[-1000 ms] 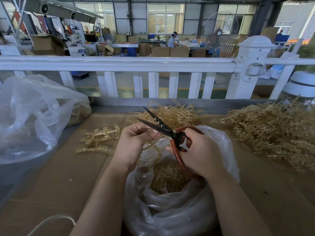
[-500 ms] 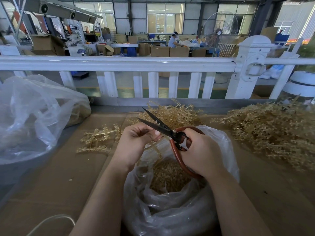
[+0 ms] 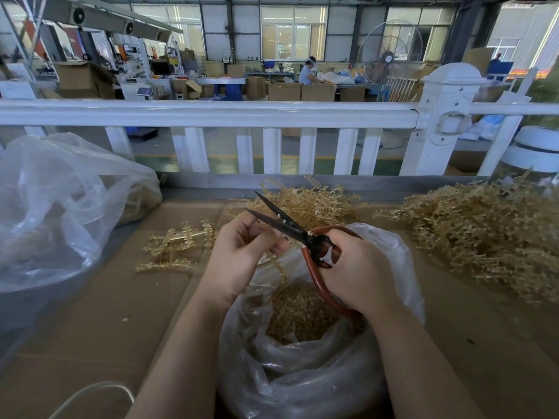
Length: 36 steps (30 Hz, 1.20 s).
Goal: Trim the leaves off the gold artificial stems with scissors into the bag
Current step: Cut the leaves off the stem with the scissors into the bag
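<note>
Scissors (image 3: 290,226) with dark blades and red-brown loop handles sit in the right hand (image 3: 358,267), whose fingers are curled through and around the handles. The blades are parted in a narrow V and point up and to the left, their tips just above the left hand (image 3: 239,261). That hand is curled too, thumb and fingertips pinching a thin gold stem (image 3: 273,263) that trails down from under the fingers toward the bag's mouth. Both hands hover over the clear plastic bag (image 3: 302,373), which stands open directly beneath them and holds a heap of cut gold leaves (image 3: 298,313).

Left of the left hand, a few gold sprigs (image 3: 177,247) lie flat on the brown cardboard surface (image 3: 99,328). Just beyond the scissor tips is a small pile of gold stems (image 3: 305,204), and well to the right of the right hand a much larger heap of gold stems (image 3: 484,234) spreads across the cardboard. Far to the left lies a second, crumpled clear bag (image 3: 60,207). Behind everything runs a white railing (image 3: 211,114).

Compared with half a second earlier, little has changed: the blades show about the same opening, the left hand keeps its pinch at the same spot beside the lower blade, and the right hand's grip on the handles looks the same. Bag and piles lie where they were.
</note>
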Motion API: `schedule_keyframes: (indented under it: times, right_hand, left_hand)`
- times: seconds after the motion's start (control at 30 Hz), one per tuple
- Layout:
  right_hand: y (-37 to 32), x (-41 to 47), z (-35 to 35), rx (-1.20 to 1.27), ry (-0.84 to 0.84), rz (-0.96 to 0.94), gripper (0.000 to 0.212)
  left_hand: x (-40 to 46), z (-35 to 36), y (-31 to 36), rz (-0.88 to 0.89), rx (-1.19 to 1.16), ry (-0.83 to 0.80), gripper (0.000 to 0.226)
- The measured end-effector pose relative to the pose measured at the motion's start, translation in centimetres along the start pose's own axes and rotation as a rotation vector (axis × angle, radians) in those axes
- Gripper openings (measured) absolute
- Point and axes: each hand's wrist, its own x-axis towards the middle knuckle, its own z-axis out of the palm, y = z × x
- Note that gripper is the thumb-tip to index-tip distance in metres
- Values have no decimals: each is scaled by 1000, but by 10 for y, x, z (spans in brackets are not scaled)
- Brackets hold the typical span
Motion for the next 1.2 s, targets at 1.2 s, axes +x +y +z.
schedule_keyframes:
  times: [1.2]
  right_hand:
    - [1, 0, -1, 23, -46, 15, 61]
  left_hand:
    - [3, -2, -2, -23, 67, -6, 7]
